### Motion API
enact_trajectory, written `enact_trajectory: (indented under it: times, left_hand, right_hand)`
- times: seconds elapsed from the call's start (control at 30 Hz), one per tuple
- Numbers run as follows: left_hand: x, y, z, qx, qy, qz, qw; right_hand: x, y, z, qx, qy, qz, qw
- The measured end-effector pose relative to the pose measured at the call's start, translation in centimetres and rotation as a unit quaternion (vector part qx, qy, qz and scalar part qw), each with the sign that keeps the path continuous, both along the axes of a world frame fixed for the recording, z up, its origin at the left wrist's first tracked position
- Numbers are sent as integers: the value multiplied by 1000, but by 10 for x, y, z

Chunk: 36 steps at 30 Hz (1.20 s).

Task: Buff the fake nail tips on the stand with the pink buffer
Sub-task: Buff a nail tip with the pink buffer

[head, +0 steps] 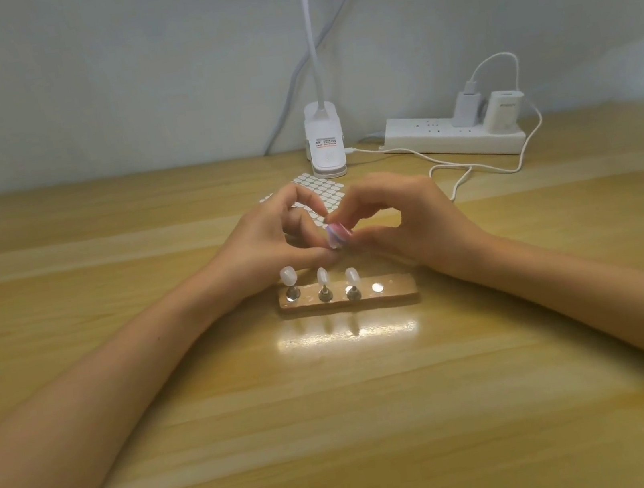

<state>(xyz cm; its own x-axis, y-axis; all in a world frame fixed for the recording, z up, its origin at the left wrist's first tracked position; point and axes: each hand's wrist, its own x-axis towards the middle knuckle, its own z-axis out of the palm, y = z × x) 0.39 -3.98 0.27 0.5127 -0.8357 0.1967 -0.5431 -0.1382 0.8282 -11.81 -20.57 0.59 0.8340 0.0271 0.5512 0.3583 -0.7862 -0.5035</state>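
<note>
- Reaching over a pale wooden counter (338,410), a person's two bare hands meet just behind a tan rectangular nail stand (398,295).
- The right hand (405,222) has its grip clamped on a small pink-and-white buffer block (338,235), pinched between thumb and curled fingers.
- The left hand (269,239) curls its fingers against the buffer block's other side; whether its grip holds anything cannot be told.
- Three translucent white fake nail tips (322,275) stand upright on metal pegs along the stand, beside a bare silver disc (378,287).
- Behind the hands lie a white sticker sheet (319,183), a white clip lamp base (325,146) and a white power strip (451,139) with two plugs.
</note>
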Motion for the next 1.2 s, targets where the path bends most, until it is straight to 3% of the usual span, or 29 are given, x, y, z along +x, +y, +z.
enact_trajectory:
  times: [0.1,0.23,0.37,0.6,0.77,0.9,1.0,1.1,1.2]
  left_hand:
    - [1,0,0,2,-3,1,1000]
    - [-1,0,1,3,-2,3,1000]
    - [0,0,1,0,6,9,1000]
    - [-1,1,1,1,15,9,1000]
    - [-3,2,1,2,18,12,1000]
    - [-3,1,3,5,14,12,1000]
    - [-3,2,3,8,11,11,1000]
    - [-3,2,2,6,13,10,1000]
    - [-1,2,2,5,11,6,1000]
  right_hand:
    - [0,7,0,-19,-22,11,1000]
    - [1,-3,3,-7,22,-6,1000]
    - [3,2,1,-63,-13,24,998]
    - [0,-4,-1,-58,-30,-18,998]
    - [-2,-7,4,60,-17,-30,998]
    - [0,0,3,-12,-15,12,1000]
    - [-2,-6,3,10,10,-6,1000]
    - [-3,-3,4,28,-30,6,999]
    - [-4,-1,2,-44,-42,3,998]
